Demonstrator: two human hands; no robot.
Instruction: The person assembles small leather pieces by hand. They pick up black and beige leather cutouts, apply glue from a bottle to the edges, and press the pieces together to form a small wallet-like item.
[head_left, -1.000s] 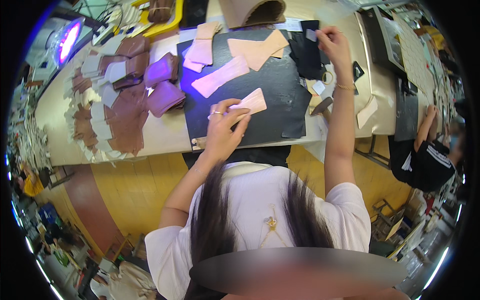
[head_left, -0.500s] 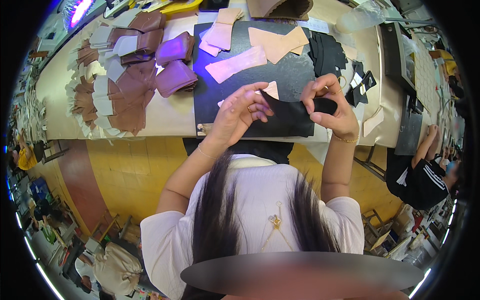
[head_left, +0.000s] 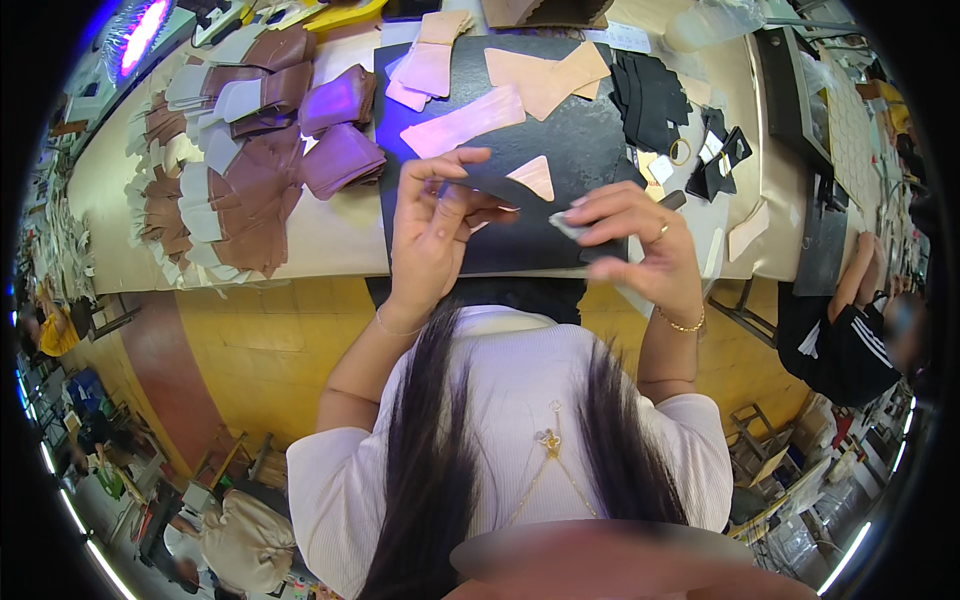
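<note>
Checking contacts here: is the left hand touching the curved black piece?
Touching: in the head view, the left hand pinches one end of the curved black piece.

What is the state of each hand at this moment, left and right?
Left hand: closed on a thin black piece.
Right hand: small pale piece at the fingertips; whether gripped cannot be told.

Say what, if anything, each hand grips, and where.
Left hand: black piece, by its left end. Right hand: small pale piece at its fingertips; whether gripped is unclear.
</note>
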